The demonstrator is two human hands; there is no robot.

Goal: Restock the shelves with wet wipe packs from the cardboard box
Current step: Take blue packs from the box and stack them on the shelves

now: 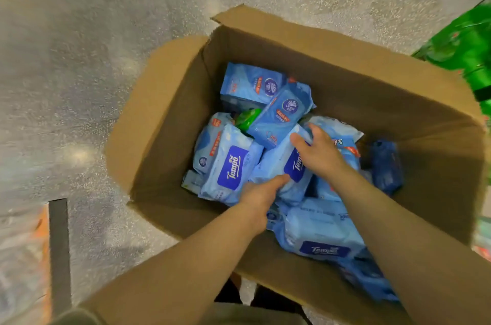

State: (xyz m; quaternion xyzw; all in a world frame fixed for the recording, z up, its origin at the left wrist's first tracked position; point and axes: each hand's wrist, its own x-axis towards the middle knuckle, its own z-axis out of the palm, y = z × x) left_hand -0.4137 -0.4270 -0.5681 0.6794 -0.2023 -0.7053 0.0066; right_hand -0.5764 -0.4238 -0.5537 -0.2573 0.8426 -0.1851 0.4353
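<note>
Head view: both hands down in the cardboard box on the floor. Left hand gripped the near end of a Tempo wipe pack; right hand clasped its far side. Likely soft, slick film, light; best held at both ends.

Looks like shop aisle to me, prob supermarket. I see open cardboard box on speckled grey floor, full of retail wet wipe packs, mixed brands, Tempo + Vinda labels. Green packaged goods stacked at right edge. Dark shelf upright w/ blurred orange stock at lower left.
</note>
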